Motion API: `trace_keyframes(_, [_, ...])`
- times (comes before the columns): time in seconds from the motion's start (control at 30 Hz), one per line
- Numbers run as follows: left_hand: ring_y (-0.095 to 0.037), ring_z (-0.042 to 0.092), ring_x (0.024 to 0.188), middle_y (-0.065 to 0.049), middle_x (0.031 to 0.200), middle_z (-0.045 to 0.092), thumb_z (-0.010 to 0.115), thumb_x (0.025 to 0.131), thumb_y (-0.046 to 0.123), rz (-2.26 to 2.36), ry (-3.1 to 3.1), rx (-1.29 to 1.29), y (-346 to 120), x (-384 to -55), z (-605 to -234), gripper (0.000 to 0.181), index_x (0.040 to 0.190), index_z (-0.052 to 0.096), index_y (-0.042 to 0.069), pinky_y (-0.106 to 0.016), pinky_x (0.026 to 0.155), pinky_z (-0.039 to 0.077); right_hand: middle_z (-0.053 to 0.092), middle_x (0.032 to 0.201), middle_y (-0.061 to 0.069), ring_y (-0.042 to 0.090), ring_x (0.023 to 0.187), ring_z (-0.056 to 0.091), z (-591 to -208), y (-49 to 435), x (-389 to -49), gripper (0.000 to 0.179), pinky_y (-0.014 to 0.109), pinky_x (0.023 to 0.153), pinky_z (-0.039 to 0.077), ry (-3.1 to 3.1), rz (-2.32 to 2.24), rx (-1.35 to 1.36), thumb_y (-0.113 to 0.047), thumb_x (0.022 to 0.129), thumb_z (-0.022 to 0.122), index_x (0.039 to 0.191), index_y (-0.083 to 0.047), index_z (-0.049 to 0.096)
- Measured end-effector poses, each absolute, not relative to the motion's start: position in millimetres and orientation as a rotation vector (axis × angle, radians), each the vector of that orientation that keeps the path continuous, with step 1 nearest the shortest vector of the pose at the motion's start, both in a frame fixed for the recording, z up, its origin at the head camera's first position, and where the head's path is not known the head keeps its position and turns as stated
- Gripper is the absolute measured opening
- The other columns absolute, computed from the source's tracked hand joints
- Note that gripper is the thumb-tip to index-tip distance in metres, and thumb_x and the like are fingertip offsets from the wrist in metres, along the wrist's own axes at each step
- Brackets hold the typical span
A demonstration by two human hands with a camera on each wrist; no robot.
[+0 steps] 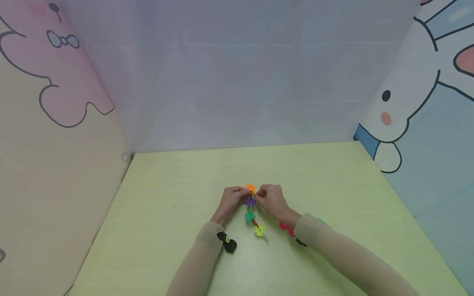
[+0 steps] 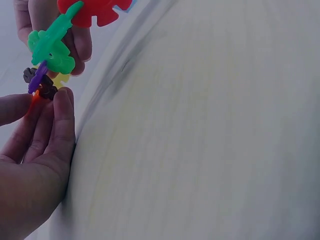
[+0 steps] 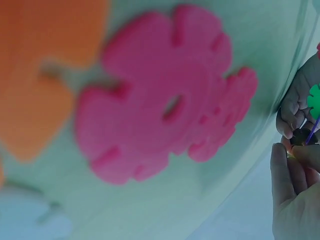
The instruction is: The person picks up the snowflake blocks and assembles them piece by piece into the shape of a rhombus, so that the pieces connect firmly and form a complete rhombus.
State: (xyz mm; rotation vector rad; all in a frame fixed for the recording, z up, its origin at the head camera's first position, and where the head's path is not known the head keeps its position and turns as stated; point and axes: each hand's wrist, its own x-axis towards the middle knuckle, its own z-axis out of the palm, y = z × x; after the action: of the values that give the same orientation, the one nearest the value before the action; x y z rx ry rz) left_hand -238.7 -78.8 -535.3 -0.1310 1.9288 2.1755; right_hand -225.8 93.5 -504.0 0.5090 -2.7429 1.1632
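Where it runs beneath both forearms, the pale table (image 1: pixel 155 242) stretches back to a plain wall (image 1: pixel 229 82), flanked by a cartoon left wall (image 1: pixel 63 172) and right wall (image 1: pixel 440 144). Nearest are the sleeves (image 1: pixel 196 259); the right one partly covers some pink pieces (image 3: pixel 145 65) on the table, and the right wrist view shows a blurred orange piece (image 3: pixel 50 30) beside them. The chain (image 1: pixel 249 217) of flower-shaped pieces runs from between the wrists up to its orange flower. There the left hand (image 1: pixel 231 200) pinches it between thumb and fingertips; just beside, the right hand (image 1: pixel 273 200) pinches a mostly hidden yellow bit (image 1: pixel 254 195).
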Motion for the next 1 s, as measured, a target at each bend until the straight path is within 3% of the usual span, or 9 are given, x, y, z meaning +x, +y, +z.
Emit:
trace_keyframes(0.23, [-0.020, 0.067, 0.075, -0.014, 0.088, 0.069, 0.066, 0.090, 0.012, 2.141, 1.955, -0.080, -78, -241, -536, 0.018, 0.090, 0.071, -0.005, -0.031, 0.069, 0.054, 0.064, 0.067, -0.007, 0.005, 0.060, 0.057, -504, 100, -226, 0.016, 0.025, 0.059, 0.050, -2.760, 1.174, 0.537, -0.012, 0.081, 0.078, 0.070, -0.014, 0.066])
trace_keyframes(0.53, [-0.020, 0.067, 0.075, -0.017, 0.089, 0.069, 0.066, 0.090, 0.011, 2.126, 1.945, -0.075, -77, -242, -536, 0.020, 0.094, 0.070, -0.008, -0.031, 0.069, 0.054, 0.069, 0.078, -0.003, 0.009, 0.070, 0.064, -500, 109, -224, 0.006, 0.030, 0.068, 0.052, -2.779, 1.229, 0.577, -0.009, 0.080, 0.077, 0.083, -0.009, 0.072])
trace_keyframes(1.0, [-0.018, 0.067, 0.073, -0.014, 0.085, 0.070, 0.071, 0.088, 0.018, 2.087, 1.975, -0.069, -77, -243, -548, 0.023, 0.090, 0.072, -0.005, -0.030, 0.068, 0.054, 0.069, 0.079, -0.004, 0.008, 0.070, 0.064, -510, 110, -223, 0.006, 0.027, 0.066, 0.052, -2.776, 1.240, 0.632, -0.009, 0.081, 0.077, 0.084, -0.010, 0.072])
